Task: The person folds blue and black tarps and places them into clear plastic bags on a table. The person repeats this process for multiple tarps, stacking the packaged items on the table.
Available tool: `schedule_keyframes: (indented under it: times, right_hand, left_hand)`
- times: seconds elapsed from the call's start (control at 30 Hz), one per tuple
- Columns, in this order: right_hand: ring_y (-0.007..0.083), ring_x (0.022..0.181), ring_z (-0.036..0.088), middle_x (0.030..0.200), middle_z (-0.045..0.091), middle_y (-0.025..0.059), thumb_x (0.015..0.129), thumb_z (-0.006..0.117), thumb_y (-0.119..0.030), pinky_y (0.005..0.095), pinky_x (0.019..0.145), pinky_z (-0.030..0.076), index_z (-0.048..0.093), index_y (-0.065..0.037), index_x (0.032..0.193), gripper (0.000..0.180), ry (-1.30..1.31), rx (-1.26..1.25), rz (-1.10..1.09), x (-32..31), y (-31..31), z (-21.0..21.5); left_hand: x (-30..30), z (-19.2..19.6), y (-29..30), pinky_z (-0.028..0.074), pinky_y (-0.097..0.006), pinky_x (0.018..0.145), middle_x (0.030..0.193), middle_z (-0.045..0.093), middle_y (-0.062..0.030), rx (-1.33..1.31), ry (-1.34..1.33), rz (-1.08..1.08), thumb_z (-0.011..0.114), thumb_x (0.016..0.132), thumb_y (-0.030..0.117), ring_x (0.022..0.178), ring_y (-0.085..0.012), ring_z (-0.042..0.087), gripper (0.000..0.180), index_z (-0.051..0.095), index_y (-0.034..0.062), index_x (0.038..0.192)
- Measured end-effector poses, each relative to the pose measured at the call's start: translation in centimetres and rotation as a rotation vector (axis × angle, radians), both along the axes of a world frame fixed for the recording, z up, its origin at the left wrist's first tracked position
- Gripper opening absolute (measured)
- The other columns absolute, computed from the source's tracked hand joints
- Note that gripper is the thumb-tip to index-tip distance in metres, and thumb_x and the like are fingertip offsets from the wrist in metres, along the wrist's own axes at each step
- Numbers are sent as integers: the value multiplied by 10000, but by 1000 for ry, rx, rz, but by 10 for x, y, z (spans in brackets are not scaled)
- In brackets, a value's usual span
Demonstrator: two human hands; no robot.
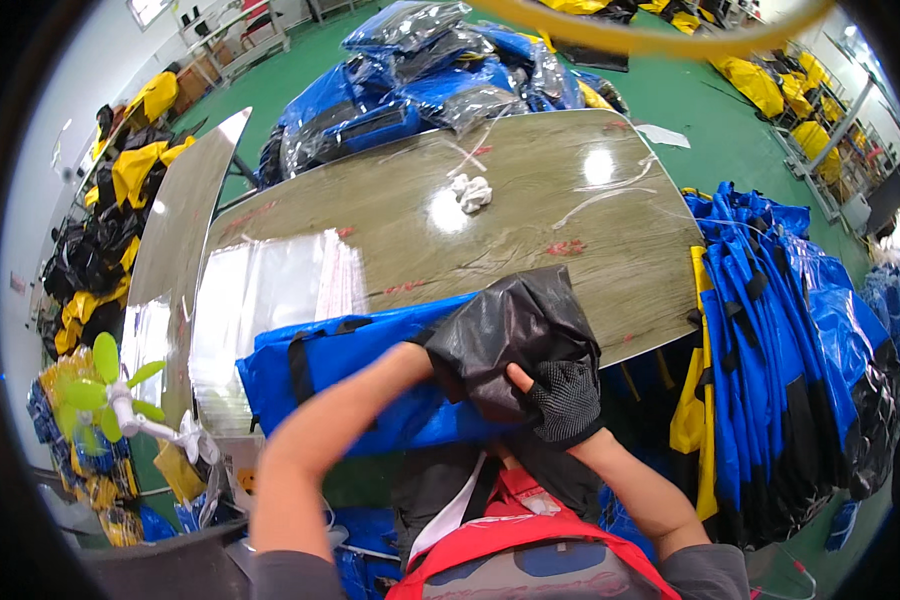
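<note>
Left forearm (345, 410) vanishes into the black end (510, 325) of the blue bag (350, 348) on the tabletop (400, 210) (fingers hidden, spread unknowable)! Gloved right hand (565, 400): thumb on black, other fingers obscured, grip unclear; red marks (566, 248) blur, unreadable.

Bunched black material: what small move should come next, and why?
Perhaps steady the black material with the right hand and ease the left forearm back: the left hand is hidden by it, and it bunches above the flatter blue material.
</note>
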State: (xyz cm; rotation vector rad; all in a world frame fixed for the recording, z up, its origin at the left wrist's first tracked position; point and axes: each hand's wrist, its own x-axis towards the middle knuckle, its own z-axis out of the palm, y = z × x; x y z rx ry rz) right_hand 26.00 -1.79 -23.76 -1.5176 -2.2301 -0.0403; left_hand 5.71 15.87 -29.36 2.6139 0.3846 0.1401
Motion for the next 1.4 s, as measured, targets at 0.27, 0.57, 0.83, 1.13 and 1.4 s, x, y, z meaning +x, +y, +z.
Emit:
schedule_keyframes:
  times: [0.27, 0.57, 0.83, 1.13, 1.4]
  right_hand:
    - [442, 1436, 71, 1528, 204, 254, 660, 660, -676, 604, 1137, 10, 370, -23, 1431, 1051, -99, -203, 364, -50, 45, 16]
    - [498, 1387, 171, 1473, 313, 256, 806, 532, -639, 734, 1041, -8, 374, -222, 1454, 786, -28, -366, -148, -156, 79, -36]
    - [502, 1394, 167, 1516, 286, 198, 871, 513, -353, 753, 1033, 26, 493, -285, 1369, 504, -40, -224, -138, -163, 75, -67]
    - [431, 1311, 316, 1436, 376, 190, 918, 485, -248, 591, 1082, 168, 428, -159, 1405, 498, 747, -618, 234, -105, 3, -91]
    - [373, 1229, 419, 1360, 451, 179, 944, 494, -248, 512, 1043, 282, 444, -107, 1378, 459, 1541, -793, -43, -122, 1, -126]
  left_hand:
    - [-262, 3, -41, 182, -497, 1145, 1465, 271, -311, 604, 55, 1251, 714, 738, 497, 1371, -460, 244, 995, 264, -47, 1440]
    - [-295, 46, -69, 453, -461, 997, 1326, 545, -125, -1425, -624, 1291, 666, 860, 448, 1175, -283, 548, 680, 429, 86, 1384]
    - [-225, 128, -87, 517, -437, 922, 1258, 571, -191, -1215, -688, 1002, 706, 765, 277, 1085, -324, 606, 733, 410, 11, 1380]
    - [112, 20, -67, 467, -315, 829, 1004, 585, -130, -521, -933, 1151, 739, 776, 215, 897, -218, 571, 739, 354, -13, 1365]
    - [94, 36, -57, 194, -559, 1089, 1324, 483, -235, 476, -364, 399, 557, 860, 536, 1287, -422, 368, 703, 445, 90, 1391]
